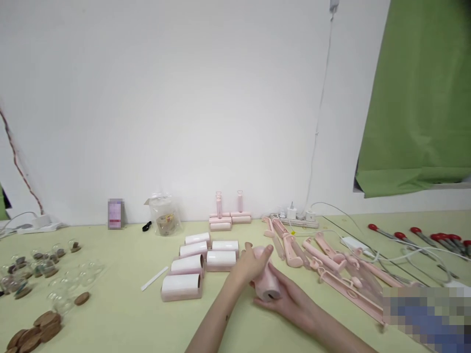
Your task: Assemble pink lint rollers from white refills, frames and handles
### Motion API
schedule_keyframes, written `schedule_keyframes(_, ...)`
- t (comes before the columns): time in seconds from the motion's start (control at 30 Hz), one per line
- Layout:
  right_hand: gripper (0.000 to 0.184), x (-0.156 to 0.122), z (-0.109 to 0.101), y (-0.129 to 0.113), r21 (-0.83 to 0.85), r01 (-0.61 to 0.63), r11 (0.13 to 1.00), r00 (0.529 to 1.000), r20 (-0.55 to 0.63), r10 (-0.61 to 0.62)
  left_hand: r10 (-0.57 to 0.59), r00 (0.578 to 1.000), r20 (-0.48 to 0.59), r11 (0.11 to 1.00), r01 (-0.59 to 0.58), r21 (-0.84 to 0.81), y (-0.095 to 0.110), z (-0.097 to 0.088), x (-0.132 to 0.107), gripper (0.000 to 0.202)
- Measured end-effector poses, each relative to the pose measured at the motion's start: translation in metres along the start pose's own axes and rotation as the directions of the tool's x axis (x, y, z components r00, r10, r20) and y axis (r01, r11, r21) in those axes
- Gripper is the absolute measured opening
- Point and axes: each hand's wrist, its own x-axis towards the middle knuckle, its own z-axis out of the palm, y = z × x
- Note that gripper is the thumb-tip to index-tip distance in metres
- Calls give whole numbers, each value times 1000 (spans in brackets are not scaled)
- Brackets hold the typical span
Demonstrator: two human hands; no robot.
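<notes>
Both my hands hold one pink lint roll [268, 282] just above the pale green table [121, 314]. My left hand [253, 264] wraps over its far end with fingers curled. My right hand [290, 300] cups the roll from below and from the right; the roll's open core faces me. Just left of my hands lie several more white and pink rolls [200, 264] in two rows. To the right lies a heap of pink roller handles [331, 264].
Two assembled pink rollers [228, 215] stand by the wall. A power strip [294, 218] with cables sits behind the handles. Red-handled tools [427, 238] lie far right. Small glass jars [33, 267] and cork lids [35, 331] fill the left; a clear bag [165, 215] stands at the back.
</notes>
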Motion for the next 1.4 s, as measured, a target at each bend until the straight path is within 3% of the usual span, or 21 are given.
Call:
schedule_keyframes(0.13,33,-11,-6,8,374,-122,919,990,106,88,-21,997,70,998,17,55,1,13,1,57)
schedule_keyframes(0.27,54,-12,-12,6,491,-230,840,969,195,151,-19,998,65,998,15,65,3,9,-1,55)
schedule_keyframes(0.53,43,-14,-4,2,577,-200,792,977,56,206,-35,997,72,996,40,-74,-2,3,6,62)
schedule_keyframes(0.67,29,-13,-3,3,604,-158,781,966,-69,249,-26,997,74,977,41,-210,-3,-14,3,59)
schedule_keyframes(0.8,27,-10,-15,-2,587,-40,808,983,-120,137,37,998,-58,934,-55,-353,-11,-37,-16,58)
schedule_keyframes(0.87,29,-11,-23,-10,567,8,824,990,-122,74,100,988,-121,888,-143,-437,-24,-38,-27,57)
schedule_keyframes(0.97,33,-16,-29,-25,573,62,817,992,-125,12,156,975,-161,823,-218,-525,-49,-23,-41,53)
schedule_keyframes(1.13,37,-31,-10,-30,468,59,882,998,-33,-49,123,991,-62,899,-137,-415,-79,5,-56,53)
schedule_keyframes(1.23,28,-39,11,-17,312,36,950,999,26,-46,157,980,-123,933,-189,-307,-79,4,-66,68)
schedule_keyframes(1.3,25,-42,21,-5,259,-12,966,1000,16,8,232,952,-201,914,-284,-289,-72,0,-74,64)
schedule_keyframes(1.4,32,-43,30,11,206,-111,972,993,-19,117,310,945,-105,808,-320,-495,-58,2,-83,42)
